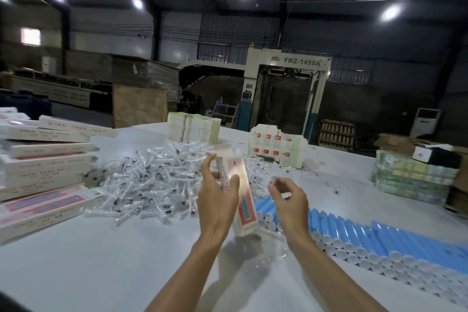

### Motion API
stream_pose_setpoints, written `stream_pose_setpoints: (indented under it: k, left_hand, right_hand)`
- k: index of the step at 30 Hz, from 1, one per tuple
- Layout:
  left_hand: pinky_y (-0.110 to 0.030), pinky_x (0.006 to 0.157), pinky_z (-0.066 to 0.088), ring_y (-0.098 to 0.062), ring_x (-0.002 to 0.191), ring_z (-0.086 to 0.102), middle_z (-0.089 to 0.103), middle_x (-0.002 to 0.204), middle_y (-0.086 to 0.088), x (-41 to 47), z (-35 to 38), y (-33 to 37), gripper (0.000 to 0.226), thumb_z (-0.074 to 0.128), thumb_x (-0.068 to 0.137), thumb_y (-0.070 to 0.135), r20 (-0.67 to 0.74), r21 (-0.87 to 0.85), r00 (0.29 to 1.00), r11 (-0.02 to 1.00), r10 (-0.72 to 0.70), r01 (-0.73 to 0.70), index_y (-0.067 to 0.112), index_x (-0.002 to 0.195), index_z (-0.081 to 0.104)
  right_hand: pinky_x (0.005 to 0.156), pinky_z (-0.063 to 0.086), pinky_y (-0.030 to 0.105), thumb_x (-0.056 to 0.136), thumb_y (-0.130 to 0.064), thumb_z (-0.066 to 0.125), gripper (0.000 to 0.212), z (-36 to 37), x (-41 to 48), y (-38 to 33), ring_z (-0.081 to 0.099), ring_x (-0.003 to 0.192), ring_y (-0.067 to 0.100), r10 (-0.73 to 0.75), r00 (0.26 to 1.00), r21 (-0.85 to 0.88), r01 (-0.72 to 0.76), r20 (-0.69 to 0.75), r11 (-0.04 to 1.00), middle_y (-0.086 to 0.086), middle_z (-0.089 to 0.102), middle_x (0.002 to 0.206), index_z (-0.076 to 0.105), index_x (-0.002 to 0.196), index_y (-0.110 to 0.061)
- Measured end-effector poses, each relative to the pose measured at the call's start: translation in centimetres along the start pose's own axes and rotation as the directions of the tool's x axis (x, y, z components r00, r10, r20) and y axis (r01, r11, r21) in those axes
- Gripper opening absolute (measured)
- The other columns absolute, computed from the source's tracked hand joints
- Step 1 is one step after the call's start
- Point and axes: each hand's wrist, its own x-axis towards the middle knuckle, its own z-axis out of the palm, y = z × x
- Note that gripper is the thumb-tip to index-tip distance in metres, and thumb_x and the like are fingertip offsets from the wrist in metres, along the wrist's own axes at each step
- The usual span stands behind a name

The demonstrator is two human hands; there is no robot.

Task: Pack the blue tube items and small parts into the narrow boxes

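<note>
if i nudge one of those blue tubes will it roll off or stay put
Alone it would probably roll: the blue tubes are round and lie on their sides on a smooth table. Packed side by side in rows, neighbours likely hold it. With slim bodies and white caps, they look light, so several may shift.

Bare table lies near; bagged parts, boxes and tubes hem it.
</note>
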Motion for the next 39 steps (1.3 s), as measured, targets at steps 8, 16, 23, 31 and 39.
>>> stream_pose_setpoints:
  k: [8,16,23,31,39]
  left_hand:
    - [-0.024,0.064,0.063,0.001,0.093,0.075,0.069,0.116,0.003,-5.5,3.7,2.3,0.065,0.081,0.094,0.031,0.449,-0.213,0.893,0.968,-0.024,0.133,0.052,0.139,0.04]
    - [-0.036,0.082,0.067,-0.012,0.099,0.077,0.072,0.123,0.005,-8.5,7.2,4.2,0.062,0.08,0.094,0.039,0.731,-0.158,0.678,0.986,0.077,0.058,0.058,0.138,0.041]
    - [-0.023,0.082,0.061,-0.009,0.104,0.074,0.071,0.127,0.006,-10.4,9.3,2.9,0.068,0.076,0.097,0.04,0.727,-0.211,0.661,0.977,0.185,-0.041,0.059,0.147,0.034]
    - [-0.017,0.085,0.057,-0.002,0.107,0.071,0.068,0.117,0.036,-10.7,9.0,2.1,0.077,0.075,0.1,0.033,0.71,-0.291,0.665,0.956,0.233,-0.024,0.053,0.157,0.027]
    - [-0.031,0.087,0.062,-0.014,0.104,0.074,0.069,0.12,-0.007,-10.6,9.1,1.5,0.079,0.078,0.087,0.053,0.688,-0.3,0.7,0.953,0.193,0.032,0.052,0.149,0.029]
  right_hand:
    - [0.094,0.053,0.036,0.094,-0.015,0.076,0.042,-14.5,-3.3,-0.3,0.076,0.085,0.019,0.135,0.976,0.382,-0.06,-0.173,0.922,0.006,0.081,0.093,0.056,0.128,-0.027]
    - [0.079,0.062,0.028,0.096,-0.011,0.074,0.024,-17.9,-2.5,-4.1,0.076,0.083,0.028,-0.084,0.925,0.403,0.242,-0.371,0.882,0.011,0.072,0.102,0.061,0.114,-0.02]
    - [0.081,0.06,0.026,0.098,-0.011,0.073,0.025,-17.7,-2.5,-3.9,0.074,0.089,0.018,-0.267,0.931,0.112,0.301,-0.248,0.947,-0.006,0.07,0.097,0.059,0.113,-0.024]
    - [0.077,0.043,0.009,0.092,-0.015,0.077,0.027,-16.9,-2.8,-2.8,0.066,0.094,0.006,-0.22,0.975,-0.185,0.212,-0.022,0.96,-0.011,0.07,0.094,0.063,0.107,-0.032]
    - [0.103,0.043,0.035,0.098,-0.028,0.07,0.002,-16.3,-3.4,-2.6,0.049,0.111,0.005,-0.246,0.965,-0.409,0.261,0.09,0.874,-0.012,0.063,0.105,0.072,0.099,-0.027]
